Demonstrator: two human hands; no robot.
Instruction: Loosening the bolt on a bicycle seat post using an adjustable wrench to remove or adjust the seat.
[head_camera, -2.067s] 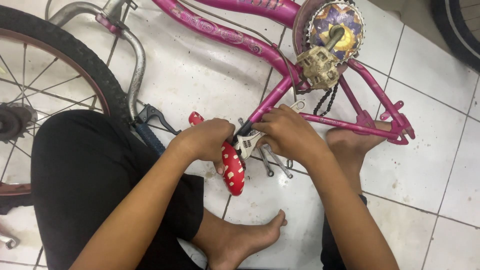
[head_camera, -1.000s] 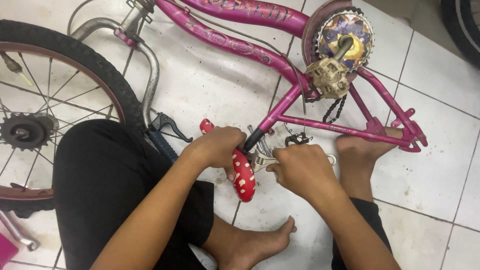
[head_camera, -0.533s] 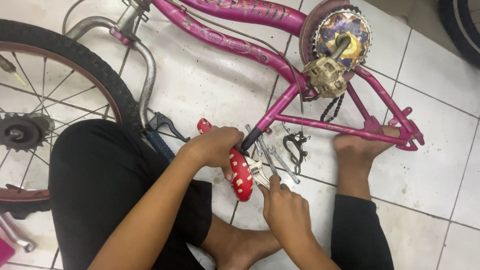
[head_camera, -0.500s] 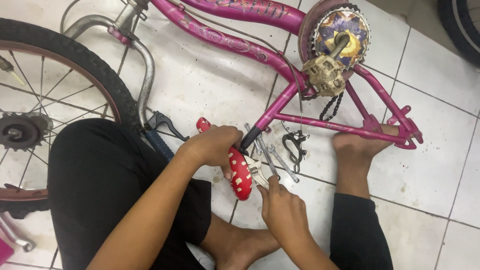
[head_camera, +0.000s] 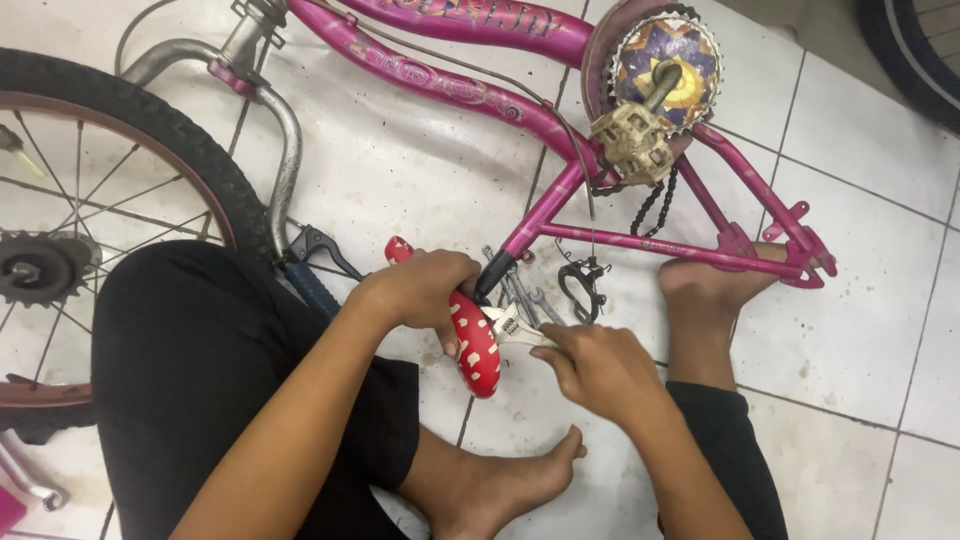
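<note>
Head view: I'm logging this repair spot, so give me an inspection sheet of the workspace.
Surface: white tiled floor, dirty marks.
Job's things: pink bike frame lying on the floor; red spotted saddle at its seat tube; adjustable wrench at the saddle.
Clutter: loose wrenches and a brake caliper beside the frame.
Grippers: left hand grips the saddle; right hand holds the wrench.
Cables: thin brake cable runs along the frame to the caliper.
Surroundings: wheel at left, another tyre top right, bare foot on the frame.
</note>
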